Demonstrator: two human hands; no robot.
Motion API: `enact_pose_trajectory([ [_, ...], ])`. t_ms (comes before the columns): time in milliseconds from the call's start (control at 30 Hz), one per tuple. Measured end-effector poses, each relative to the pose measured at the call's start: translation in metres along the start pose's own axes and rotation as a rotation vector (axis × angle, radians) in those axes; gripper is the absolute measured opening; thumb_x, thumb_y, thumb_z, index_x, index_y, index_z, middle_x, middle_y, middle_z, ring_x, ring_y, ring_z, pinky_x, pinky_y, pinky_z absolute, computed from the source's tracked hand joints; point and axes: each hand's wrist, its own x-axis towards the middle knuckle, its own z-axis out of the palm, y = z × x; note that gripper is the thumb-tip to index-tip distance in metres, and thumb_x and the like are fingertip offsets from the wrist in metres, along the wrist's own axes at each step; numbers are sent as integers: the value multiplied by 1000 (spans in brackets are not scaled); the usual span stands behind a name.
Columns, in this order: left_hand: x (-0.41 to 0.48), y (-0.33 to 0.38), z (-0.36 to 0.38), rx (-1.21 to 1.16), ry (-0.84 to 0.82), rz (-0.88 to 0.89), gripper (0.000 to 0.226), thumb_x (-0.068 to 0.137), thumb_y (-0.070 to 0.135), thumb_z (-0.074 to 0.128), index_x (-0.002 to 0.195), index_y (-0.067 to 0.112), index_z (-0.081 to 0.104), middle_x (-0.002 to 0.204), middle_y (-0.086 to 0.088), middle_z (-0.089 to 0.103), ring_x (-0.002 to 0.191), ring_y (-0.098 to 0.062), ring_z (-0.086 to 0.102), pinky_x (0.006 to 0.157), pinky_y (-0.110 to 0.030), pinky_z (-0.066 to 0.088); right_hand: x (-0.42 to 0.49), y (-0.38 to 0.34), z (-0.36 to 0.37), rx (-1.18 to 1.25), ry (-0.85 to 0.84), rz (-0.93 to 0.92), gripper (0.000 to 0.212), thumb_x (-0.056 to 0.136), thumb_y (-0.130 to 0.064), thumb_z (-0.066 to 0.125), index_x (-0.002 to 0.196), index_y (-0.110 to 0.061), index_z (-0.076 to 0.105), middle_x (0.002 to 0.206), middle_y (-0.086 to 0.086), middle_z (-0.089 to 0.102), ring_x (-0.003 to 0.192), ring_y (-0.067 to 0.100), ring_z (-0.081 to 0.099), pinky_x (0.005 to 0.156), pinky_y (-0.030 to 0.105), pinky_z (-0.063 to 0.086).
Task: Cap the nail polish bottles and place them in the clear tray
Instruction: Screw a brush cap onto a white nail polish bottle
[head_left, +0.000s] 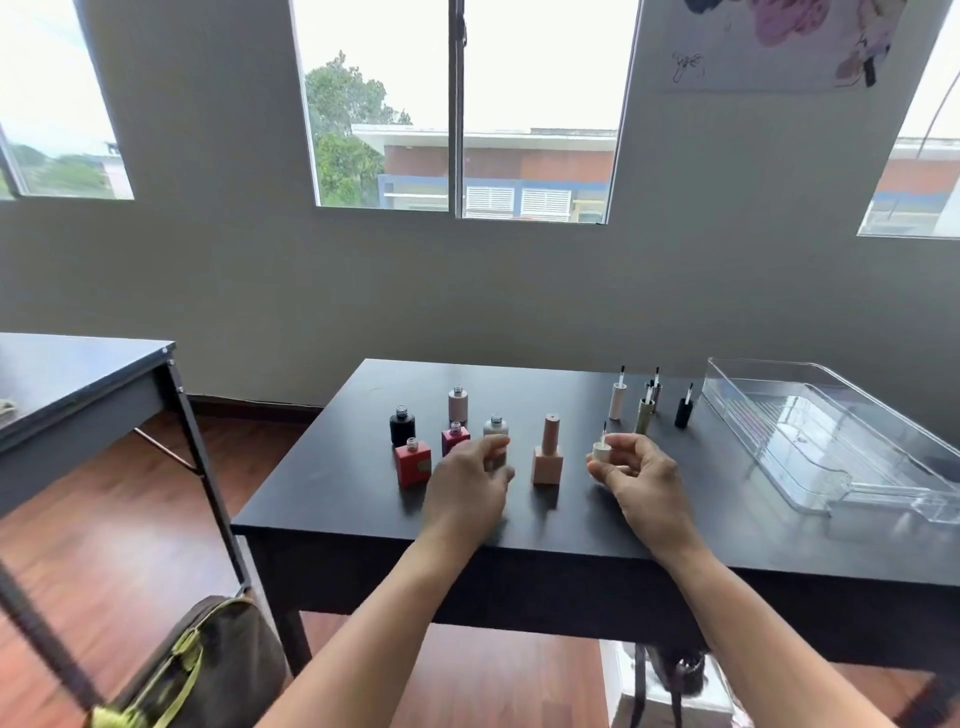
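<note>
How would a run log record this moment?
left hand: at silver round bottle, grip blurred | right hand: pinches white brush cap | pink square bottle: capped | clear plastic tray: empty

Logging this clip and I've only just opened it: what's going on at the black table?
A person is capping nail polish bottles. The right hand pinches a white brush cap, brush up. The left hand is at the silver bottle, too blurred to tell if it grips. One peach bottle stands capped between the hands. Four other bottles stand open, four caps wait beside the clear tray, which holds nothing yet.
</note>
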Motion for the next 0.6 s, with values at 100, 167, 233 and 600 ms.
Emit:
enact_pose_trajectory([
  [100, 20, 9, -9, 186, 123, 62, 40, 90, 26, 59, 129, 23, 57, 123, -3, 58, 104, -22, 59, 86, -31, 47, 0, 1, -1, 11, 9, 1, 27, 80, -5, 74, 102, -17, 62, 91, 4, 70, 72, 11, 62, 70, 18, 47],
  [167, 38, 14, -13, 393, 128, 79, 47, 89, 35, 57, 133, 21, 51, 128, -5, 54, 115, -26, 51, 90, -36, 44, -2, 2, -1, 25, 11, 5, 27, 80, -5, 73, 102, -16, 62, 91, 6, 70, 74, 14, 62, 72, 20, 47],
  [233, 55, 13, -16, 598, 22, 40, 53, 85, 44, 58, 132, 19, 52, 130, -5, 52, 119, -27, 44, 96, -39, 38, -4, 1, 2, 30, -2, 6, 27, 81, -4, 73, 103, -15, 62, 91, 7, 70, 79, 16, 63, 77, 25, 50],
  [600, 79, 19, 0, 744, -125, -61, 41, 75, 47, 60, 110, 26, 65, 114, -3, 65, 114, -23, 49, 92, -38, 32, -5, 3, -4, 34, 62, -25, 24, 84, -11, 71, 105, -18, 63, 83, 0, 67, 77, 11, 63, 74, 17, 46],
])
